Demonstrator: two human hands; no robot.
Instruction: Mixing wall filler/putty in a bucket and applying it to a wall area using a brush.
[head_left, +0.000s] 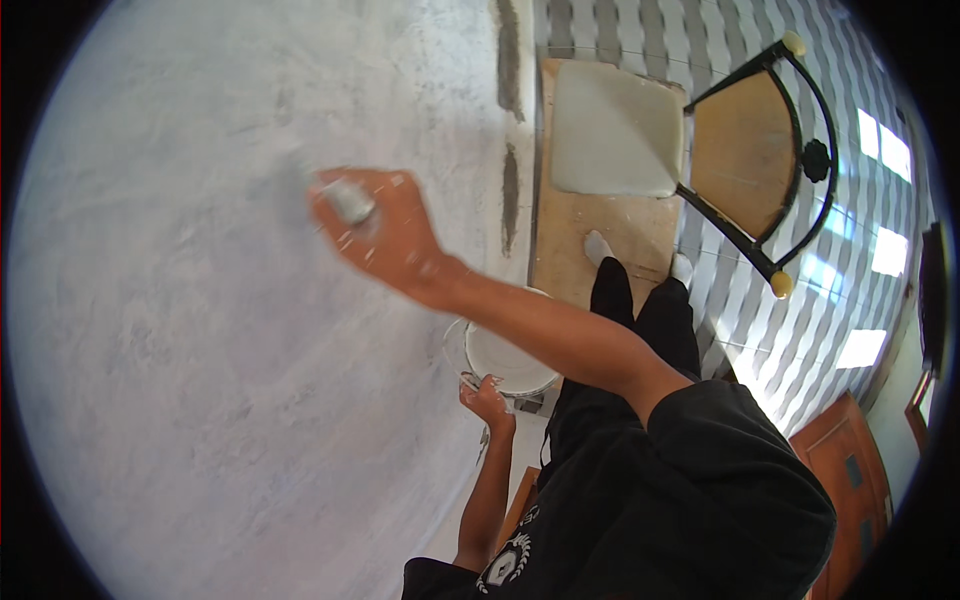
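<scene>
My right hand [385, 235], spotted with white paint, is raised at the pale, patchy wall [220, 330]. Its fingers are closed round a paint-smeared brush [350, 201], with the rounded handle end showing; the brush head is blurred and mostly hidden. Lower down, beneath my right forearm, a white bucket [505, 362] contains white paint or a similar coating. My left hand [487, 398], also flecked with white, grips the bucket at its rim. A thin wire bail curves out on the bucket's wall side.
A chair with a black metal frame, a tan back [745, 150] and a whitish seat [615, 130] stands ahead, beside the wall. Under it lies a brown board [570, 250]. My feet are near it on the patterned floor side. A wooden door [850, 490] is at lower right.
</scene>
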